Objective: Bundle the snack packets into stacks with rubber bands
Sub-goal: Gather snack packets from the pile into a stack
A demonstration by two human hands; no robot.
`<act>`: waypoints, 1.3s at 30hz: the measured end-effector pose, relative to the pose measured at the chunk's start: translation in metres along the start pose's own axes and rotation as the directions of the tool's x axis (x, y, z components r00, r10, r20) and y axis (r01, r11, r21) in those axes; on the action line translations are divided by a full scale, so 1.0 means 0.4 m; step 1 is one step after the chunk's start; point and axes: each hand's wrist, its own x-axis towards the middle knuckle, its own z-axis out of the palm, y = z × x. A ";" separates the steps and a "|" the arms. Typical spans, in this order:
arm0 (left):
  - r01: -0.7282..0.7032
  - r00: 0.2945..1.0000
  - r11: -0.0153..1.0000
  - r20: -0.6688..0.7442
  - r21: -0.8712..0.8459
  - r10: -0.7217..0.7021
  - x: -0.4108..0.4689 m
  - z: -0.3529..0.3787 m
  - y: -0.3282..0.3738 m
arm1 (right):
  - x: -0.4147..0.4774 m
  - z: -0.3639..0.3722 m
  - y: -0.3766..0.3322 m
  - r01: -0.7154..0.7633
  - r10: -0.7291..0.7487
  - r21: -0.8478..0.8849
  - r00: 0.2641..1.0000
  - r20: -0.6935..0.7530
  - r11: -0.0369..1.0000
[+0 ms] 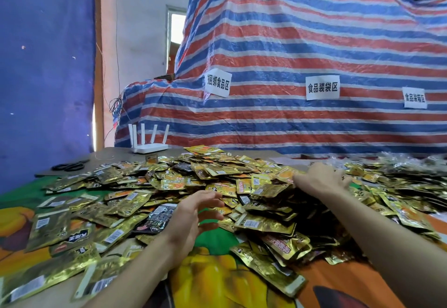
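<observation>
Head view, item one: snack packets (217, 181), mostly gold foil with a few dark ones, heaped loose across the middle and right of a fruit-printed cloth (217, 271), with a thinner scatter toward the left. Left hand (193, 213) at the heap's near side, fingers spread wide and lightly curved, holding nothing; right hand (321, 179) palm down on the heap's far right, fingers splayed, gripping nothing. Beyond: black scissors (70, 166) and white router (150, 146) far left, striped tarpaulin (302, 53) bearing paper labels (321, 87).
</observation>
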 end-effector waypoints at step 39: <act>-0.125 0.991 -0.314 0.101 0.941 -0.092 -0.115 -0.266 0.056 | -0.356 0.265 -0.279 0.827 -0.851 0.267 0.396 0.346 0.494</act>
